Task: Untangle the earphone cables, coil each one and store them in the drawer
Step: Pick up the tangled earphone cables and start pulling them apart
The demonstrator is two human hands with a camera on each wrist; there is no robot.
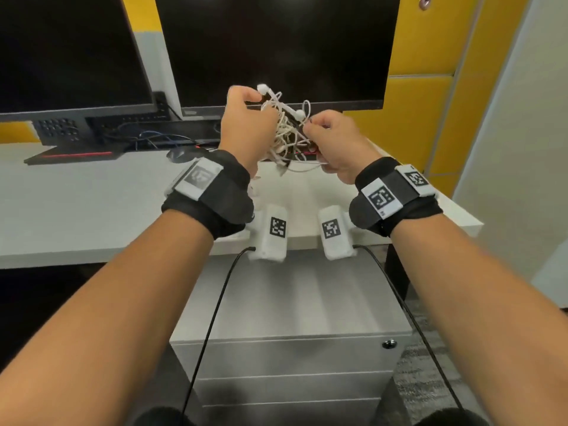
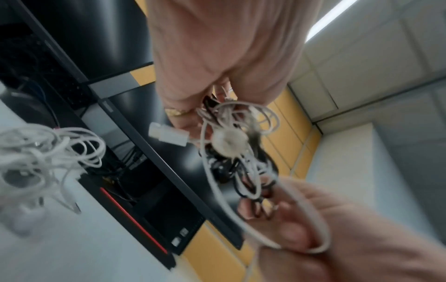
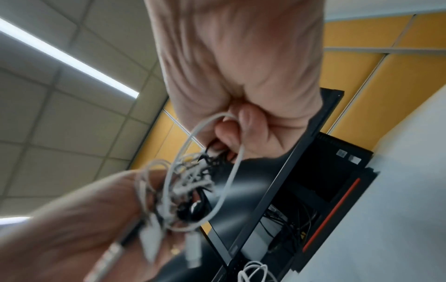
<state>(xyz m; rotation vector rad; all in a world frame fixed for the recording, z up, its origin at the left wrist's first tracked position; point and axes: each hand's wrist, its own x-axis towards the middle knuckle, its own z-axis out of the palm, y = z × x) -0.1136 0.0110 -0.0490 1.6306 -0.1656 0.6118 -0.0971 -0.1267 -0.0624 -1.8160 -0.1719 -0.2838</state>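
A tangle of white and black earphone cables [image 1: 285, 133] hangs in the air above the white desk [image 1: 92, 210], in front of the middle monitor. My left hand [image 1: 250, 103] grips its upper left side, fingers curled round the strands; a white earbud sticks out just above them. My right hand [image 1: 319, 126] pinches strands on the right side. In the left wrist view the tangle [image 2: 231, 148] shows a white plug [image 2: 169, 136]. A white loop [image 3: 217, 171] runs from the right hand's fingers [image 3: 229, 131] in the right wrist view. The white drawer cabinet [image 1: 292, 358] below the desk is closed.
Two dark monitors [image 1: 276, 47] stand at the back of the desk, with a black mouse [image 1: 178, 155] and loose wires behind. A second heap of white cables [image 2: 41, 152] lies on the desk. Yellow wall panels [image 1: 430, 87] are to the right.
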